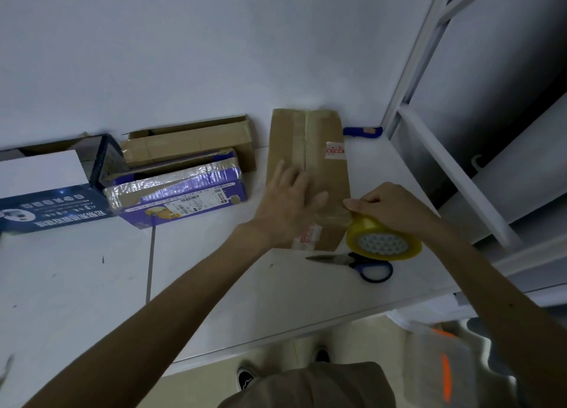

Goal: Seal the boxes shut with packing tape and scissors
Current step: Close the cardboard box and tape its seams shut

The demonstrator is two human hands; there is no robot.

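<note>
While the left hand point(290, 199) lies flat, fingers spread, on the brown cardboard box point(308, 174), the right hand point(388, 206) grips the yellow tape roll point(383, 239) at its near right corner. Scissors point(352, 262) lie on the desk point(214, 285) just beside the roll, nearest the right hand, blades pointing left.

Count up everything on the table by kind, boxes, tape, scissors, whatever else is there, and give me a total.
Boxes: 4 (brown box under the hands, open brown box, purple box, dark blue box)
Tape rolls: 1 (yellow tape roll)
Scissors: 1 (blue-handled scissors)
Blue object by the wall, kind unclear: 1 (blue object)
Total: 7
</note>
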